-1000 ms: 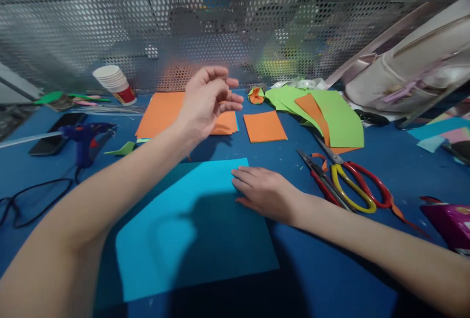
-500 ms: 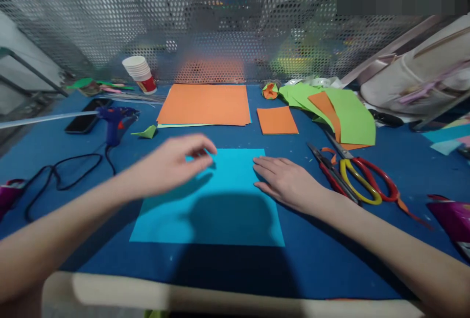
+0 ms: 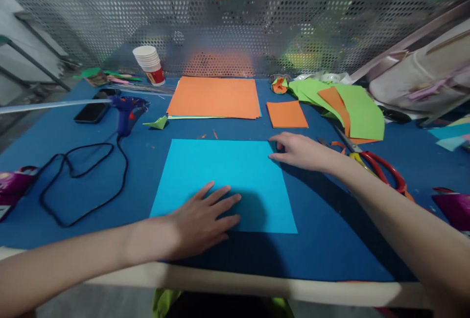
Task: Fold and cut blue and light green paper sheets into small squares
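A bright blue sheet of paper (image 3: 220, 166) lies on the dark blue tabletop (image 3: 330, 239). My left hand (image 3: 205, 217) is spread over the sheet's lower left part, its fingers apart and nothing in it. At the sheet's upper right corner is my right hand (image 3: 293, 150), with thumb and forefinger apart at the paper's edge. A stack of orange sheets (image 3: 215, 98) rests behind the blue paper, with a small orange square (image 3: 287, 114) to its right.
Left: glue gun (image 3: 124, 115) with its cord, phone (image 3: 91, 111), paper cups (image 3: 150, 65) and a green scrap (image 3: 157, 123). Right: scissors (image 3: 382, 169), green paper pieces (image 3: 362, 110) and a pale bag (image 3: 422, 71). A perforated metal screen (image 3: 220, 24) stands behind.
My left hand has come down from the sheet's upper left to its lower part and spread its fingers. My right hand has shifted up to the top right corner.
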Available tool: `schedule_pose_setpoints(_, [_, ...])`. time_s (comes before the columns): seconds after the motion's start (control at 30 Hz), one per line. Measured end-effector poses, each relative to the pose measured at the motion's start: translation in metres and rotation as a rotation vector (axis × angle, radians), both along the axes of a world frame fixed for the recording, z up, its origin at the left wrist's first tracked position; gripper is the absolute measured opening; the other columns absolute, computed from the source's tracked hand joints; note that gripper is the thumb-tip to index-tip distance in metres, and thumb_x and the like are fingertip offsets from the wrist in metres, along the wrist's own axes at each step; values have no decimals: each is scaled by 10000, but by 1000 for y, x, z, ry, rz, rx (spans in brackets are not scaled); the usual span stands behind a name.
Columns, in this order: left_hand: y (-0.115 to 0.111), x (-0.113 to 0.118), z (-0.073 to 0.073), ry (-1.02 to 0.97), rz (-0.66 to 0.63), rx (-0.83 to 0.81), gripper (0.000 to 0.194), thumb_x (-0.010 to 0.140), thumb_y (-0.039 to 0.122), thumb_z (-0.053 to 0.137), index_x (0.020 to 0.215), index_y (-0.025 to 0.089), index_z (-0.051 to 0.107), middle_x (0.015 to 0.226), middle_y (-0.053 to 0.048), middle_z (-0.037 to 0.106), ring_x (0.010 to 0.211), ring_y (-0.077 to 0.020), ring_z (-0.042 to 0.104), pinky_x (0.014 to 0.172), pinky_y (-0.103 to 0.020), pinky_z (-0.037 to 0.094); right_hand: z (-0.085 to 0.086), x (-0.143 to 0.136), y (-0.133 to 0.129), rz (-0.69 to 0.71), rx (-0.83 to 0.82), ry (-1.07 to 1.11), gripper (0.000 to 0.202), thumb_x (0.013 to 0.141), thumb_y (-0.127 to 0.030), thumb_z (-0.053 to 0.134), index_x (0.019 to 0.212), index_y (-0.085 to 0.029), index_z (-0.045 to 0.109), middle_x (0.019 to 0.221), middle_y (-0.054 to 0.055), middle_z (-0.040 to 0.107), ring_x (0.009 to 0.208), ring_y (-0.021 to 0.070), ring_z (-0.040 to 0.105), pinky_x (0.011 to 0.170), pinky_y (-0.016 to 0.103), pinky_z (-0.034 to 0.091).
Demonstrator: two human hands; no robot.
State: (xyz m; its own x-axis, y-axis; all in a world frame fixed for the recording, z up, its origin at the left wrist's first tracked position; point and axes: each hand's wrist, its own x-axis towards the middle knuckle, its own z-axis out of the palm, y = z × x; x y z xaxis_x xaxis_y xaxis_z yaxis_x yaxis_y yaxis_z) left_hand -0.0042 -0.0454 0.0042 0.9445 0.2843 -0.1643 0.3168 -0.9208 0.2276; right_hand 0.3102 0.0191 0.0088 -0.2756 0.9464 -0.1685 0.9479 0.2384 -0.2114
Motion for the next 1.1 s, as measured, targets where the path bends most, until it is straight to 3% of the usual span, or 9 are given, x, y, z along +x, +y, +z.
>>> schedule_pose_setpoints(0.13, [5,-3,-2,-31,-41,22,327,972,349,518,1270,239,593,1526,-103,430,1425,-348,359,1162,-563,259,10,3,9,51,-18,51,438,822,-448,595,1112,-120,619,1133,179,624,1059,327,577,852,401,462])
schedule_pose_setpoints(0.33, [10,-9,-6,-144,-84,72,310,968,315,524,1250,223,615,1485,-116,484,1395,-310,418,1179,-515,239,17,1,35,34,-281,106,407,777,-403,645,1085,-158,547,999,111,643,795,208,597,632,287,434])
schedule_pose_setpoints(0.57, [12,-14,-11,-220,-135,163,296,982,321,501,1225,214,631,1422,-123,552,1352,-291,480,1156,-490,291,20,-5,45,118,-286,71,166,771,-331,633,812,-187,562,882,82,628,755,197,555,620,288,383])
schedule_pose_setpoints(0.8, [15,-15,-16,-210,-171,205,307,986,358,498,1226,230,638,1397,-100,580,1348,-265,488,1153,-464,315,22,-5,47,103,-322,65,287,743,-320,662,961,-186,532,924,74,638,755,187,586,604,270,404])
schedule_pose_setpoints(1.1, [19,-20,-13,-253,-208,195,270,971,284,525,1194,197,650,1381,-123,590,1338,-279,501,1134,-444,363,27,-7,37,134,-282,56,228,753,-350,655,891,-183,583,988,105,646,820,224,590,633,295,404])
